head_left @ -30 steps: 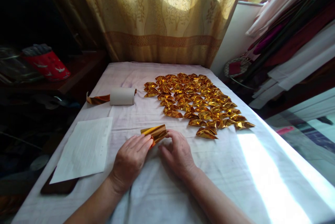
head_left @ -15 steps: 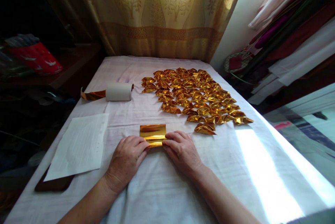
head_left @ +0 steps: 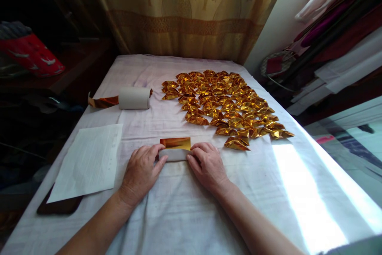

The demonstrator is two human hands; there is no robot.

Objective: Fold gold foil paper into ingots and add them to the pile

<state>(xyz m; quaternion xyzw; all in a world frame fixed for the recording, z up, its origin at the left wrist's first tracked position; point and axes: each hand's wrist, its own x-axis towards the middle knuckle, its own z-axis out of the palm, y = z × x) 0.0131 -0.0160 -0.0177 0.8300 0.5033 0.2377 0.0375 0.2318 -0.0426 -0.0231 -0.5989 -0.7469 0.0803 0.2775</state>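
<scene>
Foil (head_left: 176,143) lies on counter (head_left: 253,195), left hand (head_left: 142,166) and right hand (head_left: 209,164) each pinching one end of its turned-over near strip; good fold needs parallel edges, even pressure.

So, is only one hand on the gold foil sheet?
No, the left hand and right hand hold opposite ends of the gold foil sheet.
</scene>
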